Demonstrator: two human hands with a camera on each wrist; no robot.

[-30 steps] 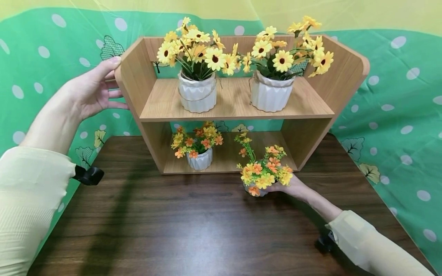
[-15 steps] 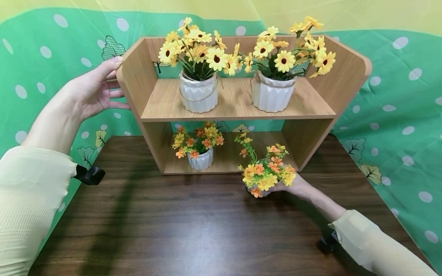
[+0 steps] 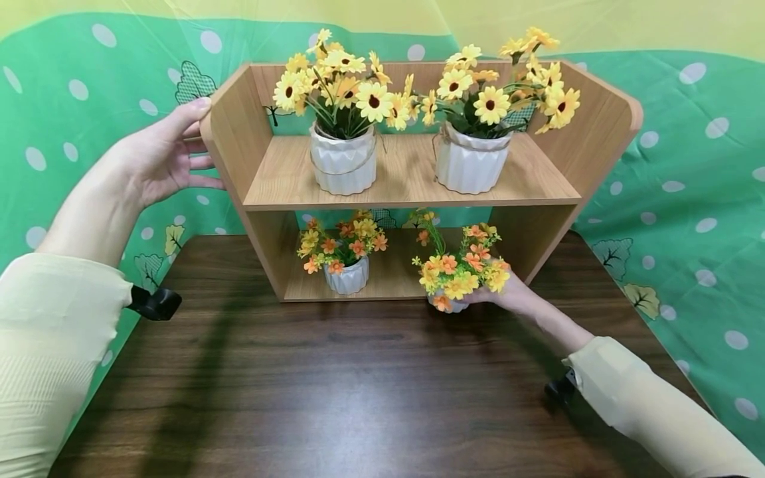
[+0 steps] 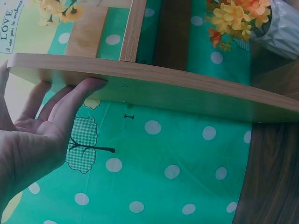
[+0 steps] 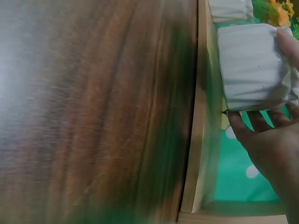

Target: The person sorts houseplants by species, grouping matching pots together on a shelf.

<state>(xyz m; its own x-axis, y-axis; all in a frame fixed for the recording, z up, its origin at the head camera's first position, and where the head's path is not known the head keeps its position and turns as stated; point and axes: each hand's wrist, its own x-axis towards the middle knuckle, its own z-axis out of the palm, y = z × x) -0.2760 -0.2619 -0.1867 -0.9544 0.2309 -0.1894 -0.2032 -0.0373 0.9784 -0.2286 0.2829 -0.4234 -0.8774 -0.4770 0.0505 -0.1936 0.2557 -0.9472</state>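
A two-tier wooden shelf [image 3: 412, 200] stands on the dark table. My left hand [image 3: 158, 156] holds its left side panel, thumb at the front edge and fingers against the outer face, as the left wrist view [image 4: 46, 121] also shows. My right hand [image 3: 505, 285] grips a white ribbed flowerpot [image 5: 252, 65] with orange and yellow flowers [image 3: 460, 275], at the front of the lower tier's right half. In the right wrist view, the thumb lies on one side of this pot and the fingers on the other. The pot appears raised above the lower board.
A matching orange-flowered pot [image 3: 347, 275] sits at the lower tier's left. On the upper tier stand two white pots of yellow daisies, one left [image 3: 343, 162] and one right [image 3: 472, 162]. Dark wooden table [image 3: 335, 398] lies in front; a green dotted cloth [image 3: 681, 219] hangs behind.
My right hand has carried the flowerpot forward and slightly up, from over the table to the lower tier's front edge. The left hand stays at the side panel.
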